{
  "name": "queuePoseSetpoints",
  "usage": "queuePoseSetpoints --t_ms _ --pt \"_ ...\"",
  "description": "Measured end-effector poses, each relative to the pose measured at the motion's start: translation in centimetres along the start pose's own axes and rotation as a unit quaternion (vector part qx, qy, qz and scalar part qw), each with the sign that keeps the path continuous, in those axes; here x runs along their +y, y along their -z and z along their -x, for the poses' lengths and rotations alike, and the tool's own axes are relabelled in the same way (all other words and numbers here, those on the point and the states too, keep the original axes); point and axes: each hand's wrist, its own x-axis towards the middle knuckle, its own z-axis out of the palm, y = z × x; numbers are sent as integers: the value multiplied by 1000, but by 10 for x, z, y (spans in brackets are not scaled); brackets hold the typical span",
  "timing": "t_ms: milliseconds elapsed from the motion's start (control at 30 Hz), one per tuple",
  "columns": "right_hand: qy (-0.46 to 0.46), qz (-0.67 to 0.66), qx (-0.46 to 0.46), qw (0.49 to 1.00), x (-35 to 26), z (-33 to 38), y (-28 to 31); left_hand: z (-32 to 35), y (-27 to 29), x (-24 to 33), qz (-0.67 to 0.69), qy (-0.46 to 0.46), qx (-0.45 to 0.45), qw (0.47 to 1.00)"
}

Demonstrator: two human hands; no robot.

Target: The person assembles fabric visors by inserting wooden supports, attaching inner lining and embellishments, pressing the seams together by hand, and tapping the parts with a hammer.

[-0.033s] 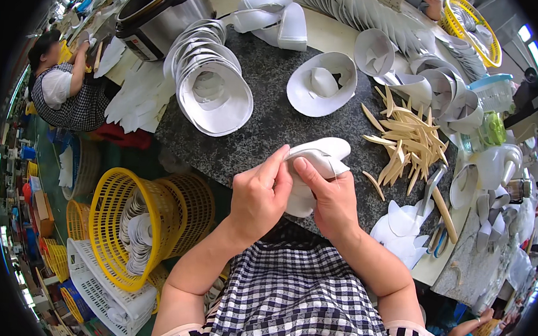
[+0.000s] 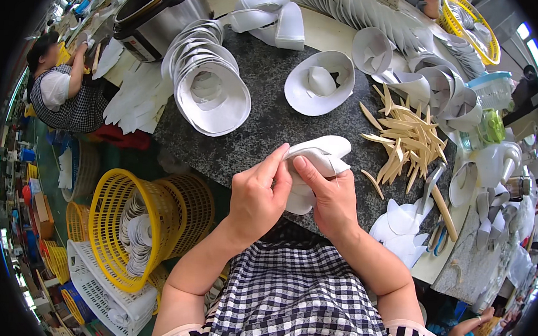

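A folded white piece (image 2: pixel 325 148), which looks like a shoe upper, is held between both my hands above the near edge of the dark speckled tabletop (image 2: pixel 264 137). My left hand (image 2: pixel 255 194) pinches its left edge with the fingertips. On the other side my right hand (image 2: pixel 334 202) is closed round it, the thumb pressed on its upper face. Part of the piece hangs below between my hands. Farther off, a similar open white upper (image 2: pixel 315 103) lies alone, and a stack of nested uppers (image 2: pixel 218 116) leans to the left.
Curved tan strips (image 2: pixel 407 139) lie piled right of my hands. Flat white cut pieces (image 2: pixel 400 226), a wooden-handled hammer (image 2: pixel 444 212) and blue-handled scissors (image 2: pixel 438 239) are nearer me. Yellow baskets (image 2: pixel 98 232) stand at left below a metal cooker (image 2: pixel 167 20). Another person (image 2: pixel 57 90) sits far left.
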Motion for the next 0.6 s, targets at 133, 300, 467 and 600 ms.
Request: queuePoseSetpoints --t_ms 133,300,467,600 --pt "28 -17 9 999 -4 -1 3 -4 0 12 172 114 -37 978" --pt "44 44 4 998 -4 4 5 -9 4 5 60 30 -76 995" --pt "58 81 2 995 1 8 7 -5 2 6 70 79 -59 993" --pt "76 157 12 985 -2 12 2 1 -7 -1 -10 -22 -6 1000"
